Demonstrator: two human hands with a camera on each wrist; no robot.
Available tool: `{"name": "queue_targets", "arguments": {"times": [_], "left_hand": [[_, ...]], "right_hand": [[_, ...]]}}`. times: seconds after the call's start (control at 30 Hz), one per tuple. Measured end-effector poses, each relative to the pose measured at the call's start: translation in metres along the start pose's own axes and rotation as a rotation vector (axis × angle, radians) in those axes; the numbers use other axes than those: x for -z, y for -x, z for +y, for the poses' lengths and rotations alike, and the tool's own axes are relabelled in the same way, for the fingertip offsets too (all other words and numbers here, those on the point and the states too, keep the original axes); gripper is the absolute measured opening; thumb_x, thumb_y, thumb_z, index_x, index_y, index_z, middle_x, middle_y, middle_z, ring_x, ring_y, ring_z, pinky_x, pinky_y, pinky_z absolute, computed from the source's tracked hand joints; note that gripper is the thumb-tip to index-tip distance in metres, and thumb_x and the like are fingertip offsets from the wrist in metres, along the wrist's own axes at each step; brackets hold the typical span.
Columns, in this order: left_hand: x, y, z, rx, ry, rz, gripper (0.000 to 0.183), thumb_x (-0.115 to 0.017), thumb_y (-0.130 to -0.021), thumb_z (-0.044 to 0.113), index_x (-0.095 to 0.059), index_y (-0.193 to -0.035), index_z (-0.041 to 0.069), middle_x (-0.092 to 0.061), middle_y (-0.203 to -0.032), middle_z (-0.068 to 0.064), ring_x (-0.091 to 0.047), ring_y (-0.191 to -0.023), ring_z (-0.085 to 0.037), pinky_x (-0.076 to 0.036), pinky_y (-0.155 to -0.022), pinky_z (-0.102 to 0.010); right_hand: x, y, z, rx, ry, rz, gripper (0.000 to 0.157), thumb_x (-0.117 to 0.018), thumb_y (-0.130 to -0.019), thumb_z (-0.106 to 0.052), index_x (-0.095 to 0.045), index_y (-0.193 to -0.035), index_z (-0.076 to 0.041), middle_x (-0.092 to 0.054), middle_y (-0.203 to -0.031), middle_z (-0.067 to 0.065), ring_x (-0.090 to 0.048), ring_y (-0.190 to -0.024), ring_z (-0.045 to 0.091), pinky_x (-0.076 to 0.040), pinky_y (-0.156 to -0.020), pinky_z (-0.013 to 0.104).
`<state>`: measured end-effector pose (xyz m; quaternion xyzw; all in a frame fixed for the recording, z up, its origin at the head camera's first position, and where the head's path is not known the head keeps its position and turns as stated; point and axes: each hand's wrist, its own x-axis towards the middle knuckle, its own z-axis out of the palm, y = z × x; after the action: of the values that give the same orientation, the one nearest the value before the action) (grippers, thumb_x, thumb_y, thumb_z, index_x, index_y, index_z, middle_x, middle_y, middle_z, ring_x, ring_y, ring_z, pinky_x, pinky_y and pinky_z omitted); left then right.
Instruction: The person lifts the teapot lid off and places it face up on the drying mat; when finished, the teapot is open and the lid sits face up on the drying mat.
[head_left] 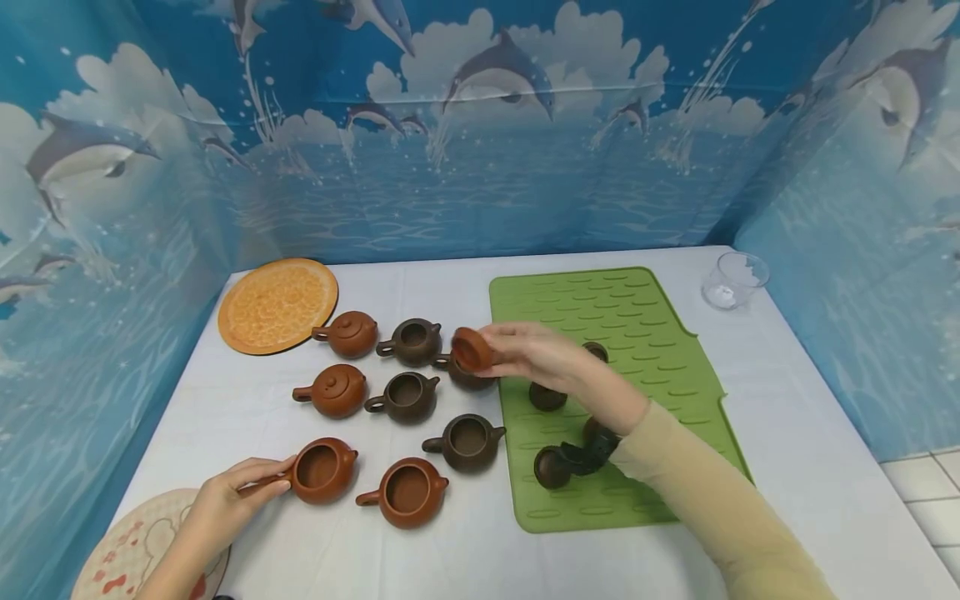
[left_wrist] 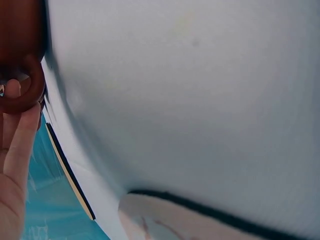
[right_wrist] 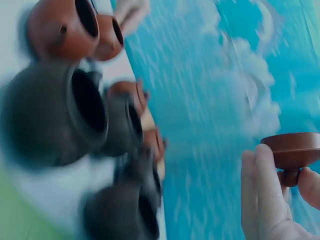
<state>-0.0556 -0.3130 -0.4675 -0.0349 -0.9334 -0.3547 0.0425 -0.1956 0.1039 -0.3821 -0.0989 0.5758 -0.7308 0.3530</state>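
My left hand (head_left: pixel 228 498) pinches the handle of a lidless reddish-brown teapot (head_left: pixel 341 483) at the near left; its ring-shaped handle (left_wrist: pixel 36 85) shows at the left edge of the left wrist view. My right hand (head_left: pixel 528 354) holds a reddish-brown teapot lid (head_left: pixel 471 350) by its knob, underside turned up, as the right wrist view shows (right_wrist: pixel 292 150). In the head view this lid partly covers a dark brown teapot (head_left: pixel 468 382). Another lidless reddish-brown teapot (head_left: pixel 429 510) stands to the right of the one my left hand grips.
Two lidded reddish-brown teapots (head_left: pixel 341 392) and several lidless dark ones (head_left: pixel 411 400) stand mid-table. A green mat (head_left: pixel 630 312) bears several dark lids (head_left: pixel 552 468), partly behind my right arm. An orange round mat (head_left: pixel 277 304), a patterned round mat (head_left: pixel 150 533) and a clear glass (head_left: pixel 731 287) lie around.
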Motion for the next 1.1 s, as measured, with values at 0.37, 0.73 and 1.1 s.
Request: {"name": "queue_targets", "arguments": {"times": [0.37,0.73,1.1], "left_hand": [[0.000,0.002,0.000,-0.045,-0.024,0.042,0.027,-0.082,-0.074,0.000,-0.079,-0.100,0.008,-0.075,-0.091,-0.002,-0.060,-0.085,0.014,-0.049,-0.070,-0.003],[-0.001,0.002,0.000,-0.067,-0.046,0.048,0.028,-0.082,-0.074,0.001,-0.079,-0.100,0.008,-0.076,-0.091,-0.002,-0.061,-0.085,0.014,-0.047,-0.070,-0.001],[-0.001,0.003,0.000,-0.065,-0.046,0.049,0.029,-0.082,-0.074,0.000,-0.079,-0.102,0.007,-0.076,-0.092,-0.004,-0.060,-0.086,0.015,-0.048,-0.071,-0.001]], "right_hand": [[0.112,0.065,0.014,0.129,-0.282,0.116,0.032,-0.036,-0.107,-0.005,-0.063,-0.120,-0.014,-0.067,-0.117,0.006,-0.069,-0.106,0.017,-0.054,-0.095,0.026],[0.171,0.086,0.030,0.043,-0.341,0.429,0.082,-0.047,-0.104,-0.032,0.013,-0.158,-0.019,-0.048,-0.128,0.010,-0.071,-0.098,0.016,-0.051,-0.099,0.026],[0.183,0.079,0.043,-0.073,0.282,0.620,0.077,-0.050,-0.102,-0.042,-0.020,-0.154,0.006,-0.030,-0.151,0.032,-0.065,-0.084,-0.008,-0.055,-0.089,0.020]]}}
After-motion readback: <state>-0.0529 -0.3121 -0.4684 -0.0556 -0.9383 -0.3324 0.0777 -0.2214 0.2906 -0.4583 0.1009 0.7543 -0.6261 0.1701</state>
